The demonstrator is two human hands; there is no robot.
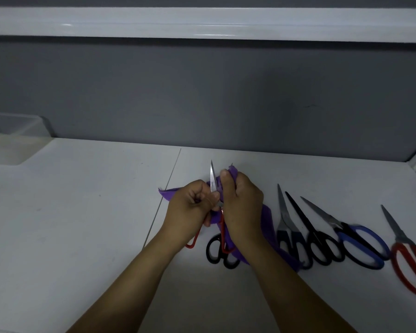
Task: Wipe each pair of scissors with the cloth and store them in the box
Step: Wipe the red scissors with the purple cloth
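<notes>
While your left hand (190,203) curls tightly round the red-handled scissors (212,176) just above their loops, it holds the blade upright and steady, so the other hand has something firm to rub against. Your right hand (241,203) is closed on the purple cloth (268,219), bunching it against the blade with the thumb pressed high near the tip. That grip looks meant to keep fabric, not skin, between you and the edge. The bare point stands clear just left of the cloth's top fold, and one red loop hangs out below your left wrist, left of the cloth's tail. Judging by that, you are mid-wipe on this pair, and it is not yet stored.

The cloth's loose tail trails down to the right onto the table (82,212), touching the handles of a grey-and-black pair (286,227). At the cloth's lower edge lies a black-handled pair (216,251), partly covered. Right of the cloth, tips pointing away from you, lie a slim black pair (317,246), a blue-handled pair (360,241) and another red pair (411,260). The box (12,131) sits well away to the far left of the cloth, against the wall, so each pair will need carrying across. Whether anything lies in it cannot be told.
</notes>
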